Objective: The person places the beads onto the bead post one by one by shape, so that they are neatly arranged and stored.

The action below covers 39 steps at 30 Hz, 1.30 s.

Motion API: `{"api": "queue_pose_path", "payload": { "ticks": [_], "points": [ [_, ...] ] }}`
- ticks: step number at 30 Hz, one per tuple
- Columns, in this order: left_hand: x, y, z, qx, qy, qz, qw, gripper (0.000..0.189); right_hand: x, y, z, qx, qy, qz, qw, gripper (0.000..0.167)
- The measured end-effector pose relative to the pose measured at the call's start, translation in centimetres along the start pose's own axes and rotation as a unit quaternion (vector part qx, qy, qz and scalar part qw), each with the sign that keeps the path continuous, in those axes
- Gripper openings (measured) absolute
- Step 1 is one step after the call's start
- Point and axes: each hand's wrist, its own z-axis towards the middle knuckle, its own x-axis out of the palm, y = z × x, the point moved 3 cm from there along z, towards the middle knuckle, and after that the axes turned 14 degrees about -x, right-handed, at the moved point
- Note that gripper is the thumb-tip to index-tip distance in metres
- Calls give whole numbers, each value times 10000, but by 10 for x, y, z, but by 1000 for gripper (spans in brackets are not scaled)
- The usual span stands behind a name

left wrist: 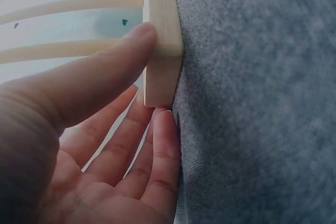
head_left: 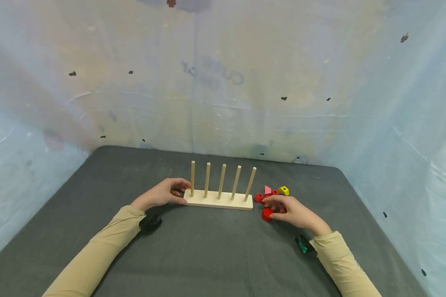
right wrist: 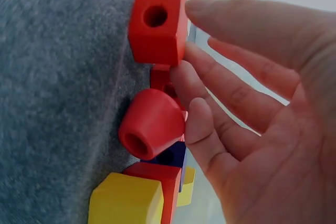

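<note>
Left hand (head_left: 167, 192) grips one end of smooth pale wooden peg rack (head_left: 226, 202), five round dowels up; right hand (head_left: 291, 211) loosely spread, thumb touching holed, flat-sided red block (right wrist: 157, 43) near rack's other end; nearby, tapered red piece (right wrist: 155, 119), angular yellow block (right wrist: 126, 200), all on fuzzy dark-grey cloth (head_left: 208, 251).

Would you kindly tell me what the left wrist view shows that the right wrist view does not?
Only the left wrist view shows the left hand, holding the wooden peg rack by one end. Only the right wrist view shows the right hand, a red cube, a tapered red piece, a yellow block and a dark blue block. Both show the gray tabletop and part of the rack.
</note>
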Motion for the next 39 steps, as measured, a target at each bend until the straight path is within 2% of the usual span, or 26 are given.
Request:
{"api": "queue_pose_path", "payload": {
  "ticks": [7,18,28,39],
  "points": [
    [3,-2,-1,41,73,-66,9999,56,-3,-1,-4,231,3,-126,9997,37],
    [3,0,-1,23,63,-88,9999,57,-1,-1,-4,-43,238,-379,9990,30],
    [2,2,-1,-28,10,-52,10000,56,0,2,-1,296,346,-253,9986,31],
    [1,2,-4,11,-44,-82,10000,55,-3,-1,1,282,189,-444,9984,28]
  ]
}}
